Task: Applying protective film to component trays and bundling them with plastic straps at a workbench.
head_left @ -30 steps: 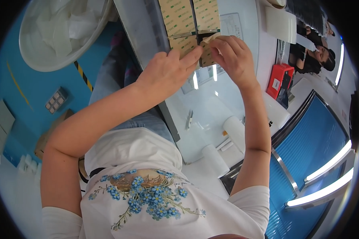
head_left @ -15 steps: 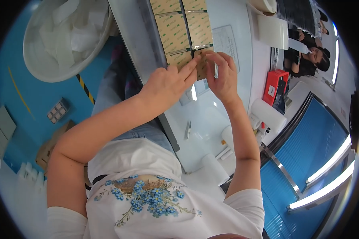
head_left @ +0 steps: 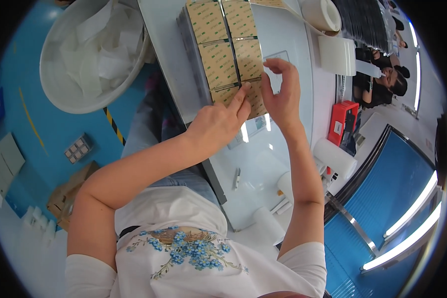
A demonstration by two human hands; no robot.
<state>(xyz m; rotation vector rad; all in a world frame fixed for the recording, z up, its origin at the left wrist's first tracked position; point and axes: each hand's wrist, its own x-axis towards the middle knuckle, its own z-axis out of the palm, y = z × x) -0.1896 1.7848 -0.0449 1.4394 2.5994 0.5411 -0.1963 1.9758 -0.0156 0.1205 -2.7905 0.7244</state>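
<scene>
A stack of dark-edged blocks [head_left: 187,47] carries tan patches printed with small green marks, set in two columns. My left hand [head_left: 218,123] lies over the near end, its index and middle fingers stretched out and pressing on the nearest right-hand patch [head_left: 256,102]. The curled fingers hide part of the patch to its left. My right hand [head_left: 284,92] stands just right of that patch, thumb and index finger curved apart with nothing visible between them.
A white tub [head_left: 59,94] of pale strips stands left of the table [head_left: 164,30]. White rolls [head_left: 336,54], a red bin [head_left: 341,121] and a pen-like tool [head_left: 237,179] lie to the right and nearer. A person [head_left: 390,82] sits across at the far right.
The right hand has come off the patch, its fingers now apart. My left fingers still press there. The stack and surroundings appear lower as the view shifted.
</scene>
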